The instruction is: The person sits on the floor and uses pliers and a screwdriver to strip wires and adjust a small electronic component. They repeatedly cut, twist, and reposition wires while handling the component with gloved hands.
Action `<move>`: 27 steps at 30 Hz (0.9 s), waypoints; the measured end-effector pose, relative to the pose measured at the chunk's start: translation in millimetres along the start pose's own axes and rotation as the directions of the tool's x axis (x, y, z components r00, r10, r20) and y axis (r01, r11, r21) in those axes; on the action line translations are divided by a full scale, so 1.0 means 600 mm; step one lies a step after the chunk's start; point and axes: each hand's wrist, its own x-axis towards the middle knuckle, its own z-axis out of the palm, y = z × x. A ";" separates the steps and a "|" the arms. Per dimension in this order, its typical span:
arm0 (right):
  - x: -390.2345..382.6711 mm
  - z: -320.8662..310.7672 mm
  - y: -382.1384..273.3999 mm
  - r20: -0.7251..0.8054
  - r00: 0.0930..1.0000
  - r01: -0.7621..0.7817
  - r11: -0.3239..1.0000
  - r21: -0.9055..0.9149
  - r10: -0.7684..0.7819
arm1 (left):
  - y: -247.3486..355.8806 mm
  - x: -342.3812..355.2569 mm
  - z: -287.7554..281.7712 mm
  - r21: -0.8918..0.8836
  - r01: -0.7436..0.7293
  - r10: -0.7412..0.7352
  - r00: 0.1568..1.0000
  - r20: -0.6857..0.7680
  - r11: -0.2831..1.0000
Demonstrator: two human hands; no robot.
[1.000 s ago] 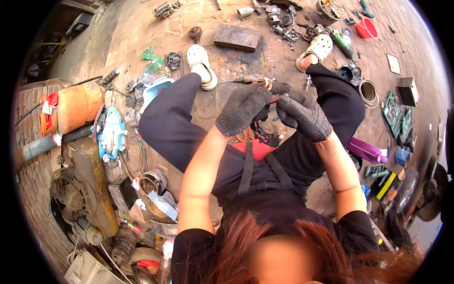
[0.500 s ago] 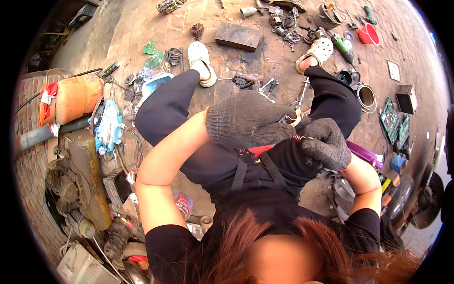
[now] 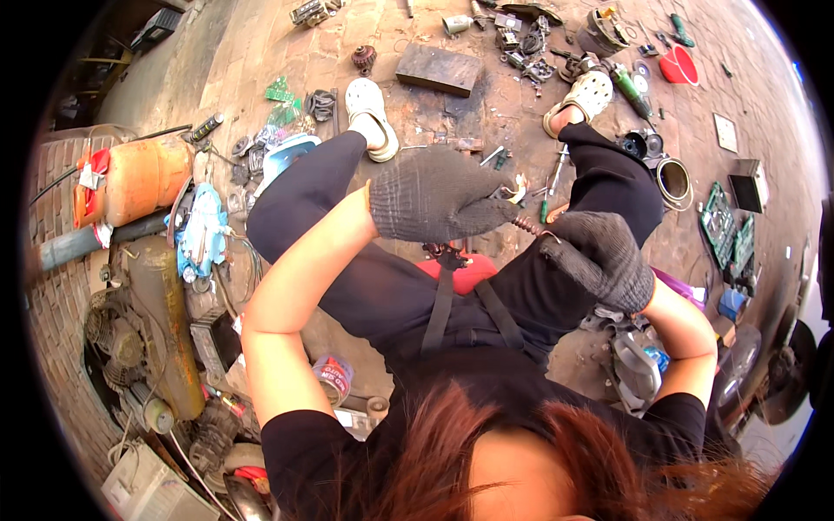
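My left hand (image 3: pixel 439 195), in a dark grey knit glove, is closed at the upper end of a small copper-coloured coil (image 3: pixel 528 225), near a small pale item (image 3: pixel 520 187) whose details I cannot make out. My right hand (image 3: pixel 599 256), gloved the same way, is closed on the coil's lower end. Below them, between my thighs, lie a red cushion or seat (image 3: pixel 469 271) and a tangled dark part (image 3: pixel 450 259). Past my hands, a screwdriver (image 3: pixel 545 208) and other hand tools lie on the brick floor.
A dark metal block (image 3: pixel 439 68) sits beyond my shoes. An orange gas cylinder (image 3: pixel 143 178), rusty cylinder (image 3: pixel 165 321) and machine parts crowd the left. At the right are a red bucket (image 3: pixel 678 65), green tool case (image 3: pixel 725 226) and metal box (image 3: pixel 747 185). Several tools lie at the back.
Since a second ago my left hand has turned flatter, and both hands have moved apart and rightward, with more of the coil showing between them. In the last half second my left hand rose slightly.
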 end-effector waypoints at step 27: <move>-0.018 -0.087 -0.053 0.131 0.973 0.222 0.615 -0.757 -0.191 | 0.061 0.078 -0.093 0.373 -0.312 0.275 0.950 0.148 0.874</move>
